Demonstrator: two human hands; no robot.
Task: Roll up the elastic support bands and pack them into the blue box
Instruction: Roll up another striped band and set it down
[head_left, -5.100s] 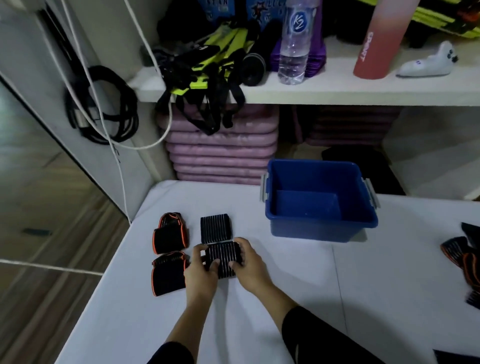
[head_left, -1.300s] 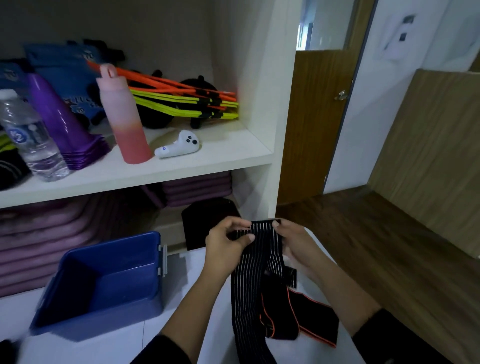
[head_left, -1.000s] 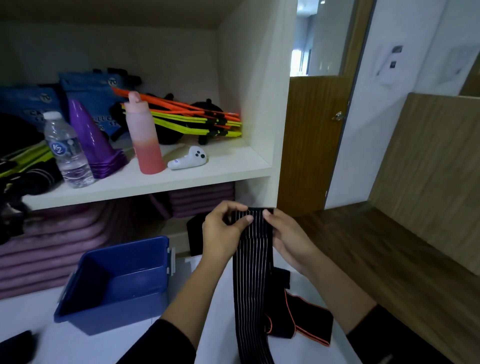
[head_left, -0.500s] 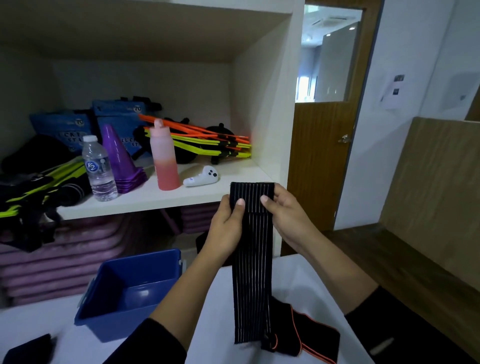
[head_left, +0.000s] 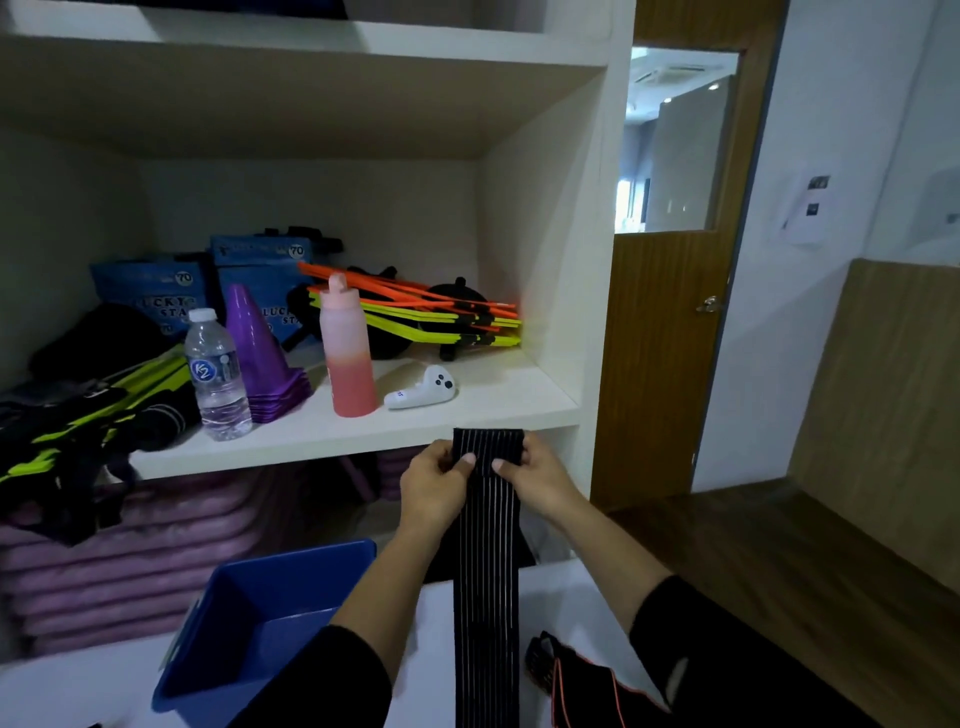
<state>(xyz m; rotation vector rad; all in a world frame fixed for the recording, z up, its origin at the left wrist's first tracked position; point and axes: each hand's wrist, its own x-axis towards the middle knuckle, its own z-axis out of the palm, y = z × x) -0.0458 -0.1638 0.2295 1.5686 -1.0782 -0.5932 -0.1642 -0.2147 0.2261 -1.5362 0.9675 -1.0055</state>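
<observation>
Above the desk's (head_left: 563, 597) far edge, both hands pinched the top end of the black striped band (head_left: 485, 571). The left hand (head_left: 434, 486) held its left border and the right hand (head_left: 537, 480) its right border, thumbs in front, the other fingers hidden behind the cloth. The band hung straight down. Its lower end, visible half a second earlier, was now cut off below. The thumbs were closer together than then. The blue box (head_left: 270, 613) stood at the desk's left, partly behind the left forearm.

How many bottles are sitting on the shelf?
2. A clear water bottle stands left of the purple cones; a pink bottle stands right of them. More could be hidden farther back.
</observation>
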